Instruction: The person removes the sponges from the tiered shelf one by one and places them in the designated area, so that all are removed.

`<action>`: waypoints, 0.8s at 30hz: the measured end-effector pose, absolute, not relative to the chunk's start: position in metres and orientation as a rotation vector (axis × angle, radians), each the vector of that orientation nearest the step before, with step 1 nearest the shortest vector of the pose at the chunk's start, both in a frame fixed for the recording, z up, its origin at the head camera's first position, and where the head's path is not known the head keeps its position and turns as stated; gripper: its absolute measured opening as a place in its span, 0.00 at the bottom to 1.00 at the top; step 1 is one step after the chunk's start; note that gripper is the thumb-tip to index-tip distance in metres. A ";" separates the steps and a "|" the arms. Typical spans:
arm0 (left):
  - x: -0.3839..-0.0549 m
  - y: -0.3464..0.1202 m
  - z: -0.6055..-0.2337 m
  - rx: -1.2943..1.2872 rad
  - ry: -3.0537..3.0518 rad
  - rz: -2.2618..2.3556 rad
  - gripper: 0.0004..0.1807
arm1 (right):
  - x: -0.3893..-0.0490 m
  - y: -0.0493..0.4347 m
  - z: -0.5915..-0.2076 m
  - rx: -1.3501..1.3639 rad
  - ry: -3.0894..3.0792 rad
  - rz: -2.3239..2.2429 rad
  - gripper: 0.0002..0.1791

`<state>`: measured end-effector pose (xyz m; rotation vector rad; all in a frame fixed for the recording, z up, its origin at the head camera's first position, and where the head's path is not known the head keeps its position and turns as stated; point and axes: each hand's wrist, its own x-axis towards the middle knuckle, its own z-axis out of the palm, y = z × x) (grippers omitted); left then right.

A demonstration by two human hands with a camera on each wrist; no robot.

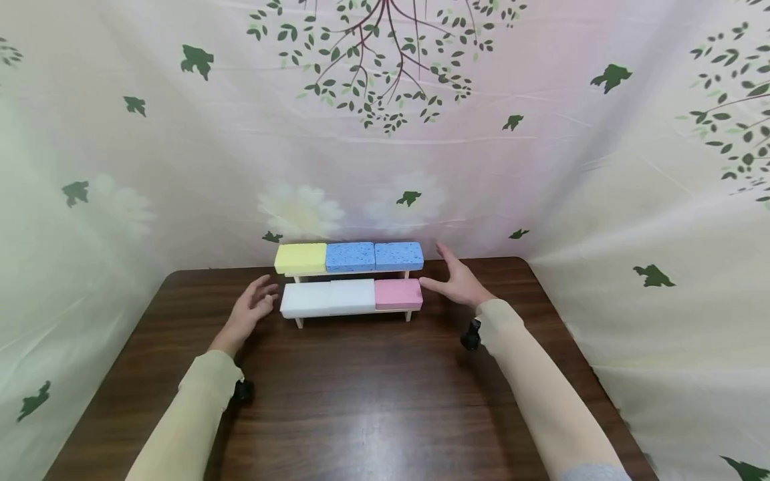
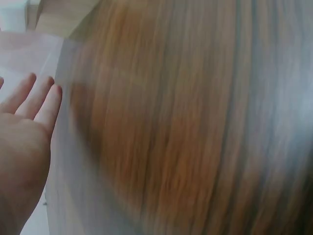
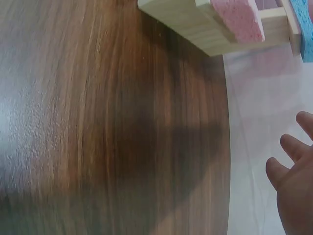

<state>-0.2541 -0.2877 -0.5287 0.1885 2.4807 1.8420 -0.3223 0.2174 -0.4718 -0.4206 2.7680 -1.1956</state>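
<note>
A two-tier wooden rack [image 1: 345, 272] stands at the back of the table. Its upper tier carries a yellow sponge [image 1: 301, 258] and two blue speckled sponges, one in the middle [image 1: 351, 256] and one on the right [image 1: 400, 256]. Below them lie two white sponges [image 1: 305, 299] and a pink sponge [image 1: 398, 294]. My left hand [image 1: 251, 308] is beside the rack's left end, fingers loosely bent and holding nothing. At the other end my right hand [image 1: 460, 280] is spread, its thumb close to the pink sponge; whether it touches, I cannot tell.
The dark wood-grain table [image 1: 361, 387] stretches in front of the rack. A pale printed cloth [image 1: 198, 167] hangs behind and along both sides, close to the table's back edge. Each wrist wears a small black device, such as the right one [image 1: 471, 335].
</note>
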 end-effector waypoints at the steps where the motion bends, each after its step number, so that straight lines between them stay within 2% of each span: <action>1: -0.254 -0.285 -0.529 0.210 2.459 1.846 0.40 | -0.322 0.216 -0.472 -0.417 2.760 -1.205 0.64; 7: -0.257 -0.273 -0.535 0.270 2.370 1.839 0.48 | -0.324 0.208 -0.470 -0.405 2.745 -1.230 0.62; 14: -0.259 -0.264 -0.541 0.255 2.327 1.785 0.50 | -0.328 0.197 -0.466 -0.427 2.757 -1.182 0.61; 24: -0.264 -0.265 -0.548 0.228 2.322 1.788 0.51 | -0.339 0.188 -0.463 -0.434 2.736 -1.217 0.67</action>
